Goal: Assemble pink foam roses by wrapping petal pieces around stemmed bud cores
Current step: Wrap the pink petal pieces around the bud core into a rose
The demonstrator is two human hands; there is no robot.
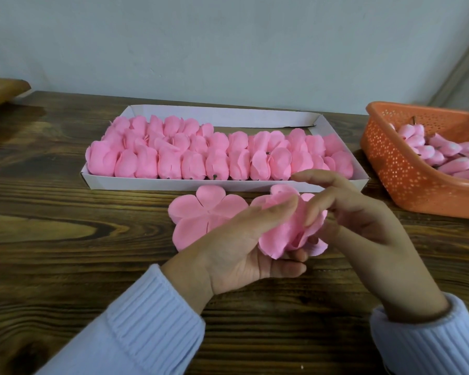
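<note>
My left hand (pixel 236 244) cups a pink foam rose (pixel 284 226) from below, palm up, its petals spread loosely. My right hand (pixel 363 223) hovers at the rose's right side, fingers apart, fingertips touching the outer petals. A flat five-lobed petal piece (pixel 198 215) lies on the table just left of the rose, partly under my left fingers. Another petal piece (pixel 318 246) shows beneath the rose. The bud core and stem are hidden inside the petals.
A white cardboard tray (pixel 136 182) behind my hands holds rows of several pink roses (pixel 217 155). An orange perforated basket (pixel 406 171) at the right holds several stemmed bud cores (pixel 430 152). A brown object (pixel 1 90) sits at the far left on the wooden table (pixel 65 239).
</note>
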